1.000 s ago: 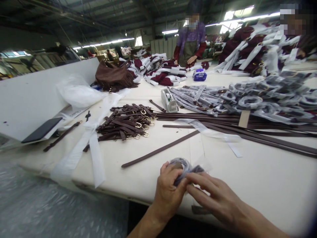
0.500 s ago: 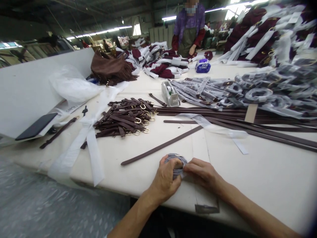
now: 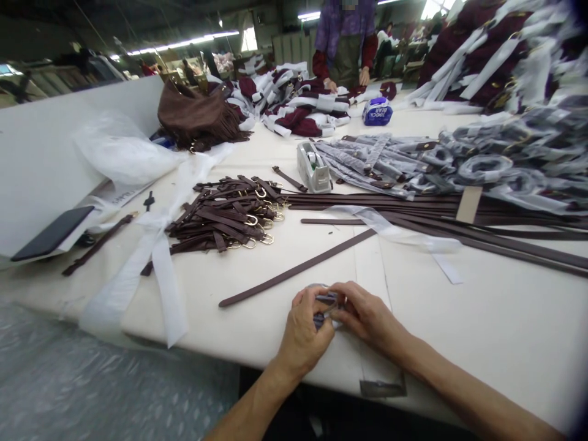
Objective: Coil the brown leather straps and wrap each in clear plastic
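Note:
Near the front edge of the table, my left hand (image 3: 304, 334) is closed around a coiled strap (image 3: 320, 320) in a greyish plastic wrap. The fingers of my right hand (image 3: 362, 312) pinch the coil's right side; fingers cover much of the coil. A single dark brown strap (image 3: 294, 268) lies slantwise just beyond my hands. Farther left is a heap of short brown straps (image 3: 225, 214) with gold buckles. Long brown straps (image 3: 413, 208) run off to the right, with a strip of clear film (image 3: 367, 219) lying across them.
A grey tape dispenser (image 3: 314, 171) stands mid-table. Wrapped coils and straps (image 3: 487, 165) are piled at the right. A brown fringed bag (image 3: 197, 116) and white wrapping sheet (image 3: 128, 153) lie at the left. A person (image 3: 346, 49) stands across the table beside wrapped maroon pieces.
My right hand has moved up and over the coil's right side, its fingers now across the top edge. My left hand keeps hold of the coil. The view has tilted slightly down.

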### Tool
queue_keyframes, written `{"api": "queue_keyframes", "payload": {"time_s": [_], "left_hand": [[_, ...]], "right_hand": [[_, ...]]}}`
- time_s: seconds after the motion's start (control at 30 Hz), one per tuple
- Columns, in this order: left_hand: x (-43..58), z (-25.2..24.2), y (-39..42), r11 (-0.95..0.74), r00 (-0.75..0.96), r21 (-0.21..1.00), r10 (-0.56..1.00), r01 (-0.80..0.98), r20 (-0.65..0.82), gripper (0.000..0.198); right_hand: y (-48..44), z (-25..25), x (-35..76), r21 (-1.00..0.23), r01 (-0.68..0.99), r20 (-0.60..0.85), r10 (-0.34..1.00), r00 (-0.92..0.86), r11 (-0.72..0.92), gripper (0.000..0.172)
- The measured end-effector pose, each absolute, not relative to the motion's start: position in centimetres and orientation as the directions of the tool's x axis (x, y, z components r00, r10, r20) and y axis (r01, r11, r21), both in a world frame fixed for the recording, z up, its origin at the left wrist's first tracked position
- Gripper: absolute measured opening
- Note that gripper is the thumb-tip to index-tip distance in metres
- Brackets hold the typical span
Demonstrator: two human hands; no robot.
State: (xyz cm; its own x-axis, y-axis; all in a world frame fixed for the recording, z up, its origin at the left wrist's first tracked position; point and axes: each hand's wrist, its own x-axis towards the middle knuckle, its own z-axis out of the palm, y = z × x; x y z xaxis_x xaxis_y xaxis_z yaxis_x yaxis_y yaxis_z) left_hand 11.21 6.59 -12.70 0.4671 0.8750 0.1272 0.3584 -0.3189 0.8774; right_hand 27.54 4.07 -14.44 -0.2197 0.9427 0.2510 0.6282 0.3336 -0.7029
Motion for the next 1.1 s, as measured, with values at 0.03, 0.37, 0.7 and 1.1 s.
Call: {"api": "queue_keyframes", "payload": {"time_s": [0.03,0.37,0.7,1.1], "left_hand": [[11.4,-12.7,6.5,-0.332,0.455,0.866,0.879,0.375,0.14,0.036],[10.8,-13.0,5.2,-0.537,0.437,0.575,0.842,0.617,0.317,0.015],[10.6,-12.5,6.2,-0.421,0.443,0.756,0.875,0.501,0.194,0.012],[9.6,-14.5,6.1,-0.7,0.658,0.583,0.671,0.413,0.341,0.018]], "right_hand": [[4.2,-14.2,27.6,-0.72,0.605,0.235,0.94,-0.248,0.34,0.025],[4.2,-14.9,28.1,-0.662,0.575,0.328,0.875,-0.355,0.481,0.01],[4.5,-15.0,28.3,-0.721,0.525,0.301,0.887,-0.35,0.452,0.009],[4.7,-13.7,28.8,-0.725,0.475,0.243,0.83,-0.501,0.499,0.018]]}}
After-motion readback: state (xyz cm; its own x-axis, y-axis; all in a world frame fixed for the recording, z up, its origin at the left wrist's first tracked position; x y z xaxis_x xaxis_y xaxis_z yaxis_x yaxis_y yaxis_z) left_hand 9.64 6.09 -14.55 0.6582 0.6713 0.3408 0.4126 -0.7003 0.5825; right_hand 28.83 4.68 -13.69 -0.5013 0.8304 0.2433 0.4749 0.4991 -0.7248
